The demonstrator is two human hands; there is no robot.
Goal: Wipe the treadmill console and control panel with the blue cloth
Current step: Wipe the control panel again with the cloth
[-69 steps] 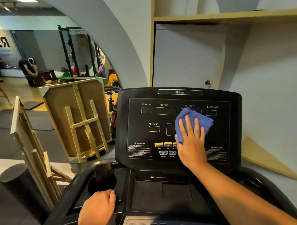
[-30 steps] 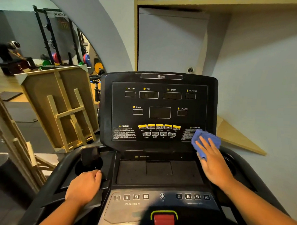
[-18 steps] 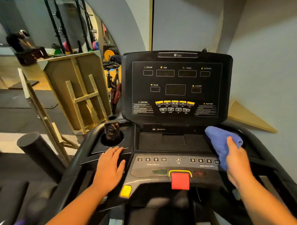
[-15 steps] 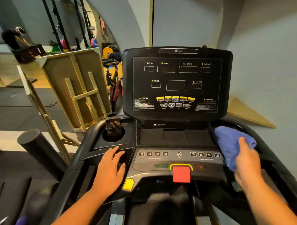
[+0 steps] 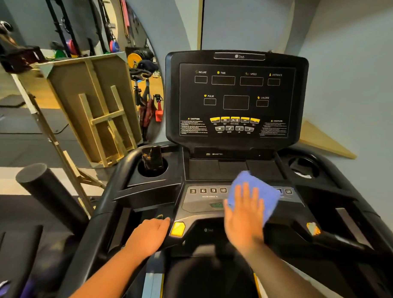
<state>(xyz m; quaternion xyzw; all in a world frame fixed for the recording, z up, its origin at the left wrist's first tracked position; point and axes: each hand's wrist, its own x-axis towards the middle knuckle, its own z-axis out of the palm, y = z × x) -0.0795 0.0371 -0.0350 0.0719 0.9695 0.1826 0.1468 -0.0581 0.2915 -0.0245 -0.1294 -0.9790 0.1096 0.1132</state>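
The black treadmill console (image 5: 236, 101) stands upright ahead, its display dark. Below it lies the grey control panel (image 5: 202, 201) with numbered keys. My right hand (image 5: 244, 217) lies flat, fingers spread, pressing the blue cloth (image 5: 266, 196) onto the middle of that panel, over the red stop button and some right-hand keys. My left hand (image 5: 151, 235) rests curled on the left handrail, just left of a yellow button (image 5: 177, 229).
A dark phone (image 5: 152, 160) stands in the left cup holder; the right cup holder (image 5: 304, 167) holds something pale. A wall runs close on the right. To the left are a black foam roller (image 5: 49, 195), leaning wooden frames (image 5: 99, 109) and an exercise bike (image 5: 146, 95).
My right hand has brought the cloth down from the console screen, past the panel's right end, leftward onto its middle. My left hand slid down the left rail. The view tilted downward.
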